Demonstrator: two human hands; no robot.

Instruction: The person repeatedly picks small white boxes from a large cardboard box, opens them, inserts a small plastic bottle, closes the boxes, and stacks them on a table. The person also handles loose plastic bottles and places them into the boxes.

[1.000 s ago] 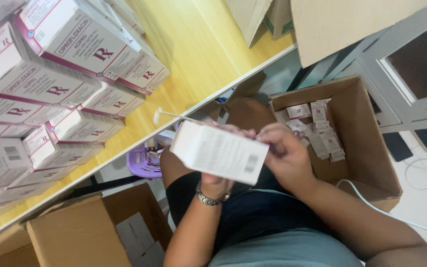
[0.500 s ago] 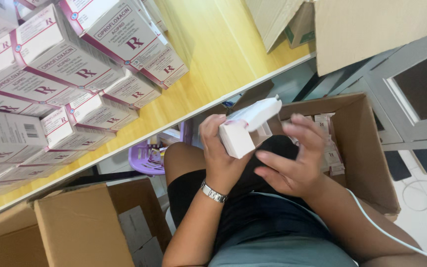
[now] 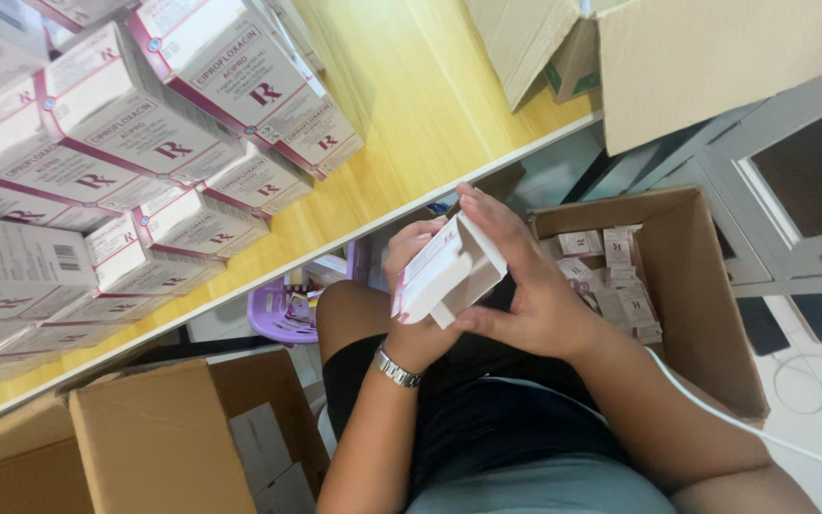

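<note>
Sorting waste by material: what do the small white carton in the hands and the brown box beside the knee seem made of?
Small white carton with magenta edge, between left hand and right hand: thin matte paperboard, judging by folded flaps. Big brown box: probably corrugated cardboard, dull kraft surface.

Yellow table (image 3: 411,105): stacked white-and-magenta medicine cartons (image 3: 145,143) crowd its left part, reaching near front edge. Large cardboard box (image 3: 706,57) at table's far right corner, flap open. On floor: open cardboard box (image 3: 706,314) holding small packets (image 3: 611,276); another brown carton (image 3: 164,438) below table edge; purple plastic basket (image 3: 283,314) under table; white cable (image 3: 801,381) on tiles.
</note>
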